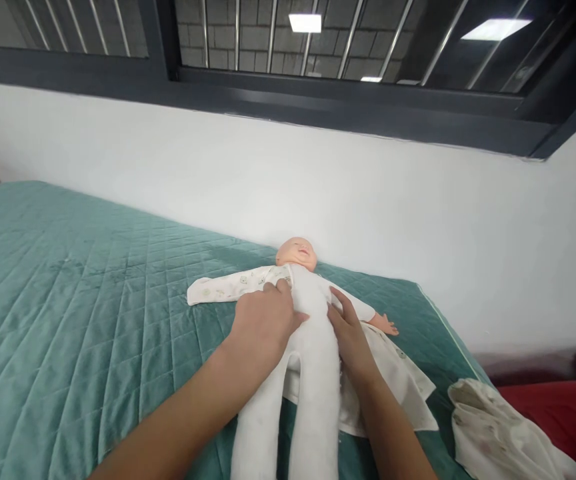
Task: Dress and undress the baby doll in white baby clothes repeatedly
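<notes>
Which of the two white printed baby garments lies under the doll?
The opened garment beneath the white cloth-bodied baby doll, where the left hand and right hand rest; the crumpled garment lies apart at right, untouched.

Both forearms reach forward, the left hand (265, 327) and right hand (351, 337) lying palm-down, fingers (341, 303) extended flat, close together.

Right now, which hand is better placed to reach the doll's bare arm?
Probably the right hand: it lies beside that bare arm; the left hand rests on the other side of the doll.
</notes>
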The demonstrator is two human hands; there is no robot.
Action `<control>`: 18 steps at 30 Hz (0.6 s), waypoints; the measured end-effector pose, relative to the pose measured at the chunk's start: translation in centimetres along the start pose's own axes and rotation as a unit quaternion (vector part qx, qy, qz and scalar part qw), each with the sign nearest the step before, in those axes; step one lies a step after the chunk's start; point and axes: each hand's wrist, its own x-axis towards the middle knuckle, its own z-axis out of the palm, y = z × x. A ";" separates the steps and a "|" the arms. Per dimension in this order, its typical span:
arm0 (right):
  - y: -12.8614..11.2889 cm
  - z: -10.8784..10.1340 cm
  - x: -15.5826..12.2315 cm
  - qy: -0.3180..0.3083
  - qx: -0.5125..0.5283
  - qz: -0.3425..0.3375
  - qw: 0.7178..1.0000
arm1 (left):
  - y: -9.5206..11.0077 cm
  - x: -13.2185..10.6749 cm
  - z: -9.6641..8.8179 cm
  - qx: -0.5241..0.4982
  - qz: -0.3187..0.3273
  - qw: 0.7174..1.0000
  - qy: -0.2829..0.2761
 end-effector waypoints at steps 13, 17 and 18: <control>-0.3 0.2 -0.6 0.018 -0.032 -0.019 0.999 | -0.9 1.9 2.0 -0.175 0.102 0.977 0.072; 0.1 0.2 -0.5 0.028 -0.043 -0.026 0.998 | 0.9 1.6 3.0 -0.182 0.097 0.976 0.074; 0.3 0.2 -0.4 0.030 -0.048 -0.025 0.998 | 1.1 1.5 3.2 -0.178 0.097 0.977 0.070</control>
